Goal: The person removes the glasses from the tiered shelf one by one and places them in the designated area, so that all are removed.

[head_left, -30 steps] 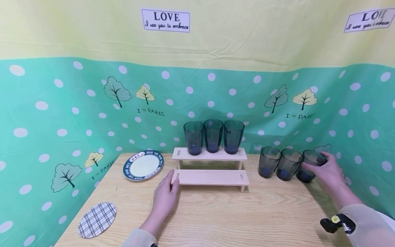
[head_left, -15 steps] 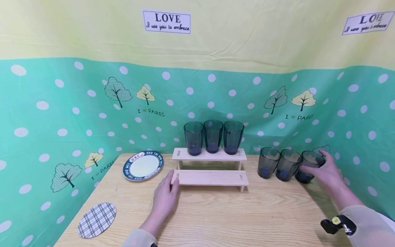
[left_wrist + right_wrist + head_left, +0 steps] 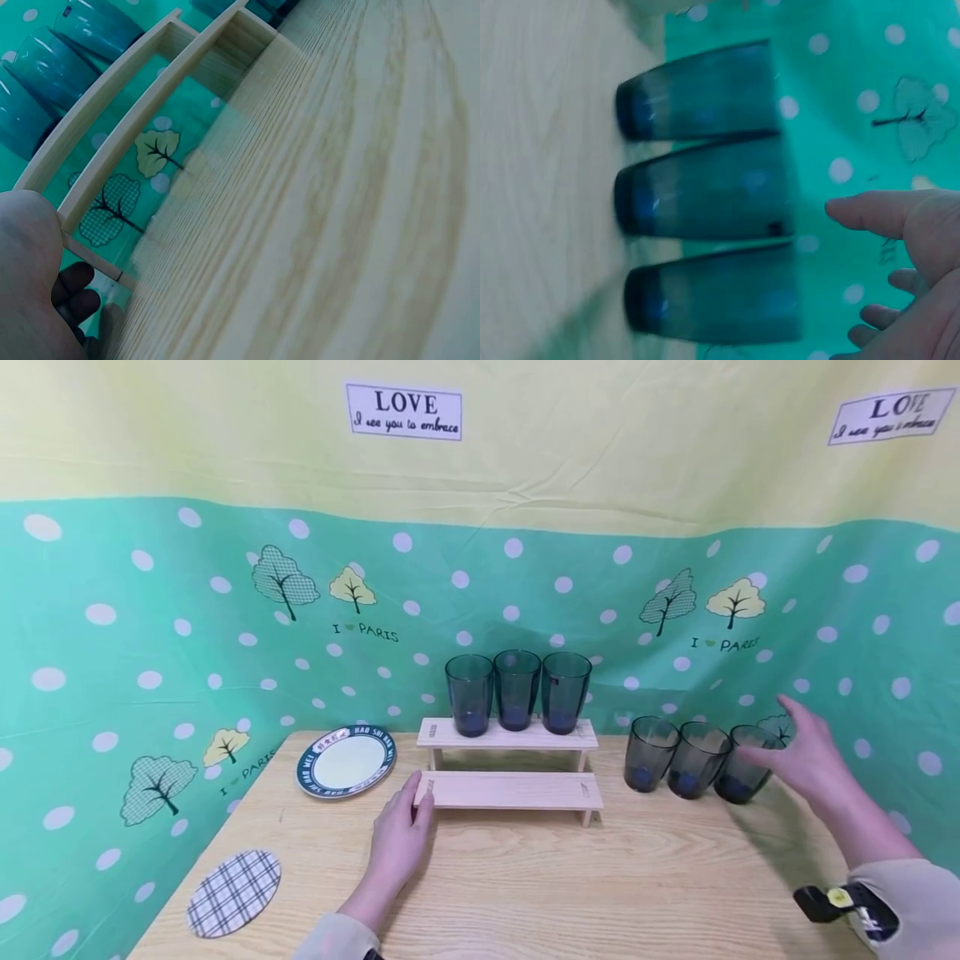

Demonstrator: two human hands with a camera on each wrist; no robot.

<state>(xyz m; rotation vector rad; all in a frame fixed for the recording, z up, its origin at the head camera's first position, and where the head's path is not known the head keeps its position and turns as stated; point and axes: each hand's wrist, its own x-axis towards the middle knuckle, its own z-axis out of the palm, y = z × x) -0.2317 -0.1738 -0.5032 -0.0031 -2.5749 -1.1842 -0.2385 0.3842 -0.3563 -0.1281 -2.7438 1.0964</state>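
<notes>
My left hand (image 3: 402, 841) holds the left end of the lower tier of a pale wooden two-step display stand (image 3: 510, 789). In the left wrist view, curled fingers (image 3: 77, 292) show beside the stand's end leg. My right hand (image 3: 806, 760) is spread beside the rightmost dark glass tumbler (image 3: 742, 775); in the right wrist view its thumb and fingers are apart from the glasses. That glass stands upright in a row with a middle tumbler (image 3: 697, 764) and a left tumbler (image 3: 651, 760).
Three more tumblers (image 3: 517, 693) stand on the upper tier. A blue-rimmed plate (image 3: 308, 766) is at the table's back left, with a checked oval coaster (image 3: 234, 893) nearer the front. A green dotted cloth (image 3: 420, 560) hangs behind the table (image 3: 562, 885).
My right hand has let go of the rightmost glass and drawn back up and to the right, its fingers spreading. The left hand stays at the stand's end.
</notes>
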